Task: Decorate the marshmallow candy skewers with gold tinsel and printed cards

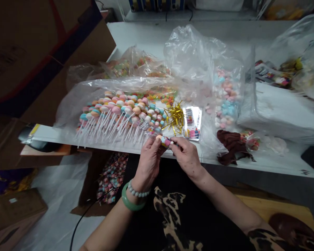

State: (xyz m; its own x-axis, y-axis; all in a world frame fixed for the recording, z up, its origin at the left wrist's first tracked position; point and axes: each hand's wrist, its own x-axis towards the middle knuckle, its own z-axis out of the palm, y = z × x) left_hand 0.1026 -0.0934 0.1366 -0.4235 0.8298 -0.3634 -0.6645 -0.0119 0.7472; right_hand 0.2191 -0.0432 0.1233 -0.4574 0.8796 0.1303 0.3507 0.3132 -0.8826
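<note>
At the table's front edge, my left hand (152,153) has its thumb and fingers closed on a marshmallow lollipop in a clear printed wrapper (165,141). The fingertips of my right hand (186,155) pinch the other end of the same wrapper. Just beyond my left hand lies a wide pile of pastel marshmallow lollipops (117,106), their white sticks pointing toward me. Gold twist ties (176,116) are heaped ahead of my hands. To their right is a stack of small printed bags or cards (192,122).
A clear bag of pastel marshmallows (226,104) and a dark brown cloth (231,146) lie right. Bagged gummy candies (146,66) sit behind the pile. A big cardboard box (54,52) looms left. Below the table, an open carton holds wrapped sweets (112,177).
</note>
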